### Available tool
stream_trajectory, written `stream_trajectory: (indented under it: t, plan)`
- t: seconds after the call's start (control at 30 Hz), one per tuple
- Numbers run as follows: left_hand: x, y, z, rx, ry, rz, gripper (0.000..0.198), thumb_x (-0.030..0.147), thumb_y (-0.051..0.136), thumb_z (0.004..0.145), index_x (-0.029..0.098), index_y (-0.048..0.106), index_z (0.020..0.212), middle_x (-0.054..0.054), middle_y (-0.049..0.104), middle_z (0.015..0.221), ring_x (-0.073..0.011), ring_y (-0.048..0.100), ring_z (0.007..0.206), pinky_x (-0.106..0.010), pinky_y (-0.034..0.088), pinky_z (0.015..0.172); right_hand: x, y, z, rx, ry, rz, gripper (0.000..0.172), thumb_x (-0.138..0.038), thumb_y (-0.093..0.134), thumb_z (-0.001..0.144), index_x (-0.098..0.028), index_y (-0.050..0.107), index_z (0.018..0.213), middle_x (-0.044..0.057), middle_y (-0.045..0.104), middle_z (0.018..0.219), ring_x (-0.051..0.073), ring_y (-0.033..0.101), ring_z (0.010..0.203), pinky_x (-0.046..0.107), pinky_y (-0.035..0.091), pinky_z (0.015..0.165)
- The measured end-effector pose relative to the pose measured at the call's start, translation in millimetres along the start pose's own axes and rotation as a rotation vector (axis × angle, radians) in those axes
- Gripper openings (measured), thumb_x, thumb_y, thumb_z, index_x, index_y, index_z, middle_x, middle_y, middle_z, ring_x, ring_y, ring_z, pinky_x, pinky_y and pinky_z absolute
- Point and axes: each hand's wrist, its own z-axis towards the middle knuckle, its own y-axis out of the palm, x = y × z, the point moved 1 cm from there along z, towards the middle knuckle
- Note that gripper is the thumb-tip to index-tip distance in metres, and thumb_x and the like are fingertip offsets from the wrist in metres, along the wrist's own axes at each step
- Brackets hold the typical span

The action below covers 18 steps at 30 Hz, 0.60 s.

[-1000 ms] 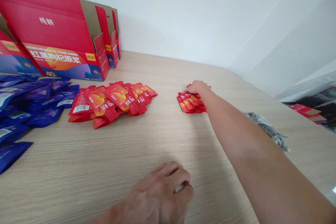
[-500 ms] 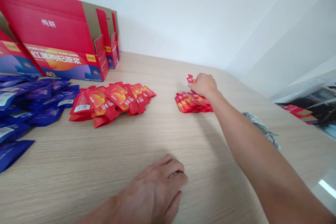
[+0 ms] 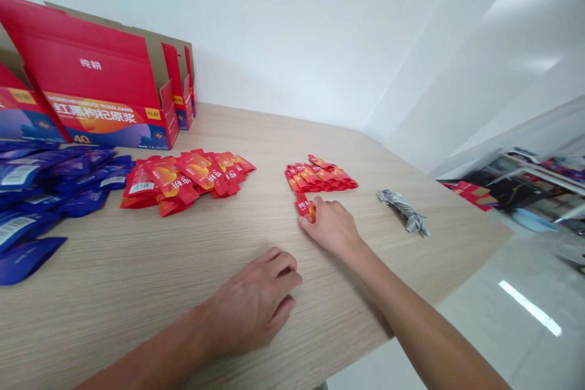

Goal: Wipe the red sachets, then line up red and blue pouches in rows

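My right hand (image 3: 333,225) is closed on a red sachet (image 3: 305,207), whose left end shows beyond my fingers. Just behind it on the table lies an overlapping row of red sachets (image 3: 315,177). My left hand (image 3: 258,295) rests on the wood in front with loosely bent, parted fingers, holding nothing. A larger heap of red sachets (image 3: 183,178) lies to the left, apart from both hands.
Blue sachets (image 3: 86,195) are piled at the left. Behind them several open red cartons (image 3: 91,67) stand near the wall. A crumpled grey-and-white wrapper or cloth (image 3: 403,211) lies at the right. The table (image 3: 183,268) ends at a front right edge above the floor.
My right hand has come from above the small sachet row down to the table in front of it, with a red sachet in it. The view has shifted to the right.
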Motion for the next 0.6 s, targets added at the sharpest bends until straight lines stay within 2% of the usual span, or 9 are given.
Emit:
stream_trajectory:
  t: [0.2, 0.27, 0.33, 0.4, 0.5, 0.53, 0.6]
  plan:
    - [0, -1.0, -2, 0.005, 0.001, 0.000, 0.011, 0.012, 0.060, 0.097, 0.020, 0.064, 0.103, -0.006, 0.063, 0.117, -0.0232, 0.056, 0.117, -0.038, 0.051, 0.107, -4, 2, -5, -0.014, 0.011, -0.005, 0.043, -0.051, 0.054, 0.101, -0.018, 0.068, 0.125, 0.023, 0.078, 0.115, 0.039, 0.073, 0.115, 0.045, 0.057, 0.086]
    - [0, -0.2, -1, 0.005, -0.007, -0.003, 0.011, 0.012, 0.059, 0.098, 0.020, 0.064, 0.104, -0.006, 0.063, 0.118, -0.0236, 0.056, 0.119, -0.039, 0.051, 0.108, -1, -1, -4, -0.042, 0.010, -0.009, 0.048, -0.057, 0.056, 0.101, -0.018, 0.069, 0.125, 0.023, 0.078, 0.117, 0.039, 0.072, 0.117, 0.045, 0.056, 0.088]
    - [0, 1.0, -1, 0.003, -0.017, -0.005, 0.011, 0.012, 0.059, 0.098, 0.020, 0.064, 0.104, -0.006, 0.063, 0.118, -0.0241, 0.055, 0.120, -0.040, 0.051, 0.108, 10, -11, 9, -0.055, 0.027, 0.012, 0.054, -0.066, 0.057, 0.099, -0.020, 0.071, 0.123, 0.021, 0.077, 0.122, 0.039, 0.072, 0.118, 0.044, 0.056, 0.090]
    - [0, 1.9, 0, -0.003, -0.027, -0.013, 0.011, 0.012, 0.059, 0.098, 0.020, 0.064, 0.103, -0.006, 0.063, 0.117, -0.0240, 0.056, 0.118, -0.040, 0.051, 0.108, 28, -25, 38, -0.001, 0.074, 0.058, 0.055, -0.071, 0.056, 0.098, -0.023, 0.073, 0.119, 0.017, 0.078, 0.124, 0.037, 0.072, 0.119, 0.042, 0.055, 0.093]
    - [1, 1.1, 1, -0.012, -0.036, -0.027, 0.012, 0.011, 0.059, 0.097, 0.020, 0.064, 0.104, -0.006, 0.063, 0.117, -0.0239, 0.057, 0.118, -0.041, 0.051, 0.109, 60, -42, 103, 0.175, 0.164, 0.092, 0.048, -0.062, 0.058, 0.101, -0.021, 0.071, 0.123, 0.015, 0.078, 0.124, 0.034, 0.071, 0.119, 0.039, 0.053, 0.099]
    - [1, 0.4, 1, -0.016, -0.039, -0.033, 0.014, 0.010, 0.060, 0.096, 0.020, 0.065, 0.105, -0.006, 0.064, 0.117, -0.0240, 0.057, 0.118, -0.041, 0.051, 0.110, 69, -44, 126, 0.198, 0.178, 0.086, 0.047, -0.058, 0.060, 0.102, -0.019, 0.070, 0.127, 0.016, 0.077, 0.127, 0.033, 0.070, 0.122, 0.039, 0.053, 0.101]
    - [1, -1.4, 1, -0.022, -0.049, -0.053, 0.018, 0.008, 0.060, 0.095, 0.021, 0.066, 0.107, -0.006, 0.064, 0.118, -0.0240, 0.058, 0.119, -0.040, 0.052, 0.109, 81, -38, 168, 0.158, 0.213, 0.081, 0.056, -0.057, 0.066, 0.099, -0.015, 0.065, 0.135, 0.019, 0.073, 0.134, 0.035, 0.067, 0.128, 0.042, 0.053, 0.105]
